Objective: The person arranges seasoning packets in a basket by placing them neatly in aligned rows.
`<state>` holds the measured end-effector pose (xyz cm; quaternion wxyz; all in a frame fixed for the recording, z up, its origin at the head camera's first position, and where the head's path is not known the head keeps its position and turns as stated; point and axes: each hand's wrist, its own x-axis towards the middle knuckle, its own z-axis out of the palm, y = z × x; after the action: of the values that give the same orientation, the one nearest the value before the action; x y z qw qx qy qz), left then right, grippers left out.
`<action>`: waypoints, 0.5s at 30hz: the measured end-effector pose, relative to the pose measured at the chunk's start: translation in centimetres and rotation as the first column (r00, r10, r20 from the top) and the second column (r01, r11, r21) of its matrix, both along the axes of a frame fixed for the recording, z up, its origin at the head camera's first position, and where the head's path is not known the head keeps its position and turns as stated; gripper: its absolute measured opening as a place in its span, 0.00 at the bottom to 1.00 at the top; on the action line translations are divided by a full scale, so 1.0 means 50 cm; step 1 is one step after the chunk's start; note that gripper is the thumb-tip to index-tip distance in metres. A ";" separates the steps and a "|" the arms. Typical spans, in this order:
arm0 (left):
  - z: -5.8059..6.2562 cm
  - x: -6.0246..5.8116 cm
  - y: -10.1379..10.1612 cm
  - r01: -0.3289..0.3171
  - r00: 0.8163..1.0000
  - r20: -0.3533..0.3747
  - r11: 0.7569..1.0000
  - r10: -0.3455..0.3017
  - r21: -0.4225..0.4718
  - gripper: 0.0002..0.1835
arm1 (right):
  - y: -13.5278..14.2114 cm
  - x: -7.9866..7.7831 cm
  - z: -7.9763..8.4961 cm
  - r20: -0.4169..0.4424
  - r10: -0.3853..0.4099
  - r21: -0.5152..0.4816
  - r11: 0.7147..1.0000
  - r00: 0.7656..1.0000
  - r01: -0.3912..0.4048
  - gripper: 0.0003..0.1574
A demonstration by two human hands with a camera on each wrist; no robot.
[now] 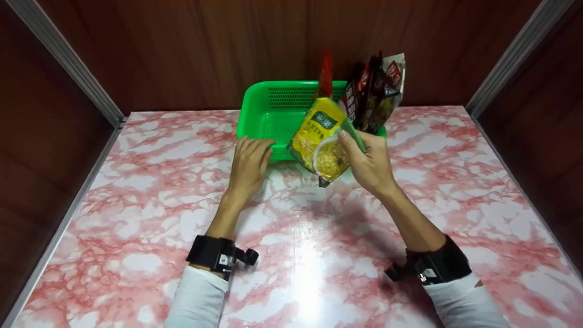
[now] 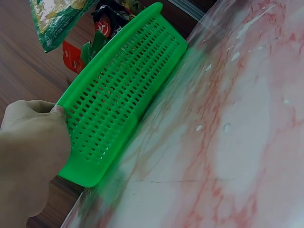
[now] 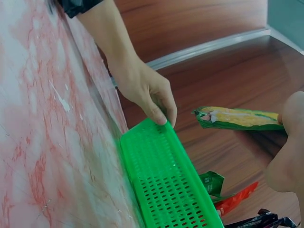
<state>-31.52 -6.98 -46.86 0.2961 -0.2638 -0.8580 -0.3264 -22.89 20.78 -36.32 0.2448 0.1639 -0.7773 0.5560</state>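
My right hand (image 1: pixel 371 161) pinches a yellow-and-green food packet (image 1: pixel 321 134) by its right edge, thumb on the printed face. It holds the packet tilted above the front of a green plastic basket (image 1: pixel 255 109). At the basket's front left corner, my left hand (image 1: pixel 249 161) grips the rim, with the thumb outside and the fingers over the edge, as the left wrist view shows. Dark snack packets (image 1: pixel 371 93) stand up in the right part of the basket. Beside them a red packet (image 1: pixel 326 75) stands on edge. A green packet (image 3: pixel 212 183) shows partly behind the basket wall.
The basket stands at the far edge of a pink-and-white marbled table (image 1: pixel 291 255), against a brown wood-look back wall (image 1: pixel 196 50). Similar dark panels with metal strips (image 1: pixel 75 64) flank the table on both sides.
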 end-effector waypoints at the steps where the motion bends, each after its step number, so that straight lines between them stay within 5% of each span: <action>1: 0.001 -0.001 0.001 0.001 1.000 -0.001 1.000 -0.001 -0.003 0.14 | 0.001 -0.001 0.001 0.005 -0.017 -0.011 1.000 1.000 0.017 0.27; 7: 0.003 -0.006 0.004 0.002 1.000 -0.019 1.000 -0.002 0.006 0.16 | -0.002 -0.011 0.009 0.050 -0.085 -0.079 0.993 0.995 0.089 0.28; 15: 0.000 -0.001 0.002 0.012 1.000 0.003 1.000 -0.012 0.017 0.15 | -0.020 -0.028 0.018 0.093 -0.045 -0.191 0.980 0.995 0.062 0.29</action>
<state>-31.59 -6.86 -46.85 0.2950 -0.2659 -0.8541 -0.3358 -24.31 19.78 -35.39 0.2400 0.0937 -0.7337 0.6288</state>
